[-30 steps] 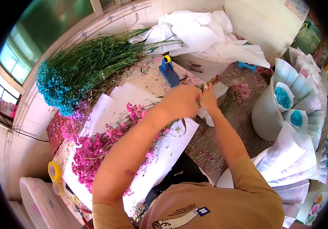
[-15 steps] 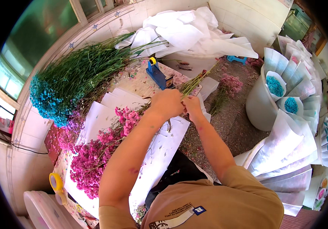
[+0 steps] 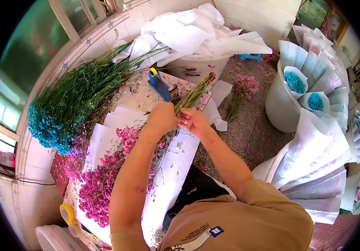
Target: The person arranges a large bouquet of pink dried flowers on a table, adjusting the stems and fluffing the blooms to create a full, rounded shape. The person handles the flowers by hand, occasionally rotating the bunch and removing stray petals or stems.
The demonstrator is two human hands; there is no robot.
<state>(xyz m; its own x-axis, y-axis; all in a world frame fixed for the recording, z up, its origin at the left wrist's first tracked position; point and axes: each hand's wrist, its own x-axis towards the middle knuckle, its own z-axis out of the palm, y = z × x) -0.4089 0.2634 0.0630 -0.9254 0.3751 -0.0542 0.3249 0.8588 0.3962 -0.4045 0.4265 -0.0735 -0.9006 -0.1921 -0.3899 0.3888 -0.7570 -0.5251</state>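
Note:
My left hand (image 3: 163, 119) is closed around the stems of a bunch of pink flowers above the white paper. Its stem ends (image 3: 193, 95) point up and to the right beyond my fist. The pink flower heads (image 3: 100, 184) lie toward the near left, partly behind my left forearm. My right hand (image 3: 193, 121) is just right of the fist, close against the stems. Its palm is turned up and its fingers are loosely curled with nothing visible in them. A blue tape dispenser (image 3: 160, 85) stands on the table just beyond my left hand.
Teal flowers with long green stems (image 3: 79, 88) lie at far left. White sheets (image 3: 188, 33) heap over a tub behind. At right, a grey bucket (image 3: 278, 104) holds wrapped bouquets. Loose pink flowers (image 3: 246, 85) lie on the floor. Yellow tape (image 3: 67, 213) sits near left.
The view has shifted slightly. Both hands have drawn back from beside the dispenser, and more stem length shows past them. My right hand has loosened from the stems and turned palm up.

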